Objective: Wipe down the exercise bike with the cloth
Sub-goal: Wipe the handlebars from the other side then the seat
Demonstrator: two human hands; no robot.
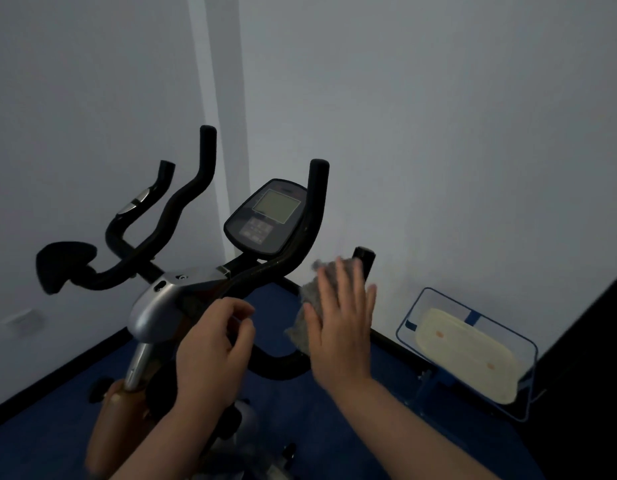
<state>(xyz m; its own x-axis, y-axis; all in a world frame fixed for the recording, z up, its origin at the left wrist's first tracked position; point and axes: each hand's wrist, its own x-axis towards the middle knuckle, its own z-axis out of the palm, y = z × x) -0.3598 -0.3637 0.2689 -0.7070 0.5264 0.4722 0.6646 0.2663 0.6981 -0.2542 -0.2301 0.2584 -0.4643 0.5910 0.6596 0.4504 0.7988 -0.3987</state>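
The step in hand looks like wiping the right-side grip of the exercise bike (168, 306), whose black handlebars (182, 206) and console (267, 216) stand against the far wall. To do it well, the cloth (308, 306) should wrap round the curved bar rather than brush 1 face, and be drawn along its length with steady pressure, keeping clear of the console screen unless the cloth is only damp; the other hand should brace the bar so the bike does not rock. The right hand (341, 323) is flat with its fingers spread and pressed against the grey cloth, which sits between palm and the right handlebar arm, near its upturned end; motion blur hides whether any finger hooks the fabric. The left hand (213, 344) is loosely curled at the handlebar just right of the silver stem cover (154, 306), thumb and fingers nearly meeting; whether it actually clasps the bar, I cannot tell.
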